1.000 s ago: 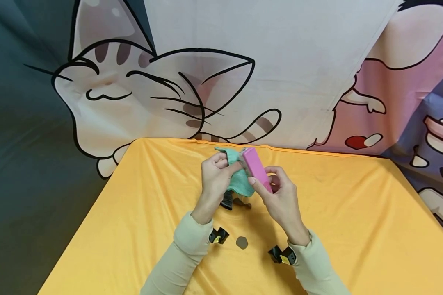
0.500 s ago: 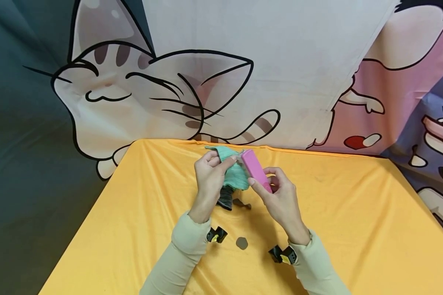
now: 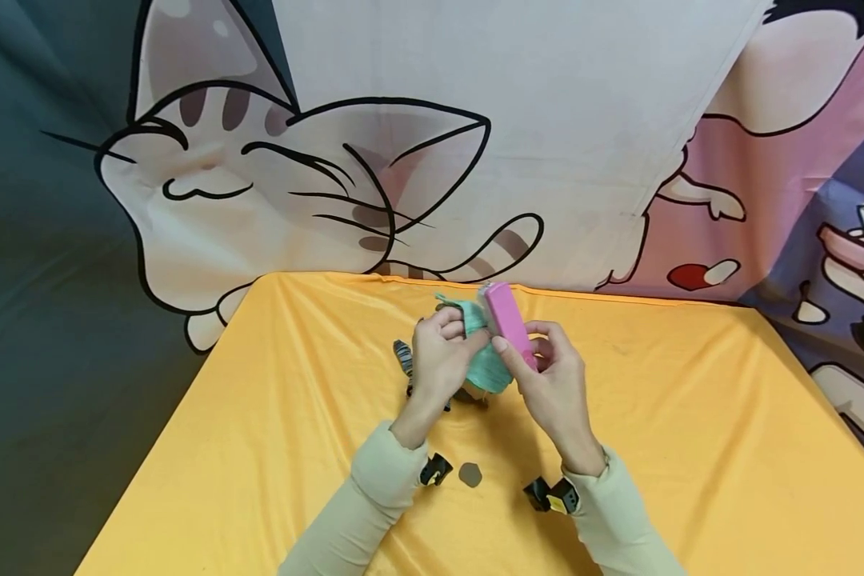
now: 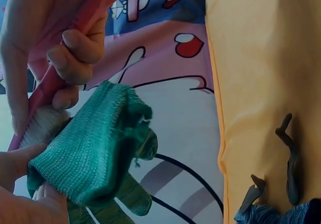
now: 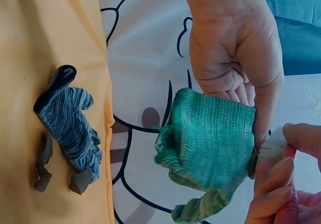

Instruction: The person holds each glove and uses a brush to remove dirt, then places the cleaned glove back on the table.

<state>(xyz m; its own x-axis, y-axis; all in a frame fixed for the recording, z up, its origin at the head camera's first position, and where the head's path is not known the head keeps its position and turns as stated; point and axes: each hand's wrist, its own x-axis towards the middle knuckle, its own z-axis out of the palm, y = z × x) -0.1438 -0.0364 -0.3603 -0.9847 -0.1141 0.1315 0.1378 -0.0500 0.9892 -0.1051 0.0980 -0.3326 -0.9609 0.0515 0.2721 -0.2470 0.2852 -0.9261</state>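
My left hand (image 3: 438,356) holds a green knitted glove (image 3: 488,372) above the table, pinched near its cuff between thumb and fingers. The glove's fingers (image 4: 135,196) hang down in the left wrist view, and its edge looks frayed. My right hand (image 3: 553,384) grips a pink brush (image 3: 507,320). Its pale bristles (image 5: 271,147) lie against a small dark patch (image 5: 252,164) at the glove's edge, close to my left thumb. What that patch is, I cannot tell.
A dark striped glove (image 5: 72,121) lies on the yellow-covered table (image 3: 295,448). Bent grey-brown pieces (image 5: 44,161) lie beside it, with a smaller lump (image 5: 81,181) at its fingers. A flat grey-brown disc (image 3: 470,474) sits nearer me. A cartoon-printed cloth (image 3: 583,160) hangs behind.
My left hand and the green glove shifted left, then back to the right. The brush has moved slightly up and right, its bristles staying at the glove. The striped glove now shows left of my hand.
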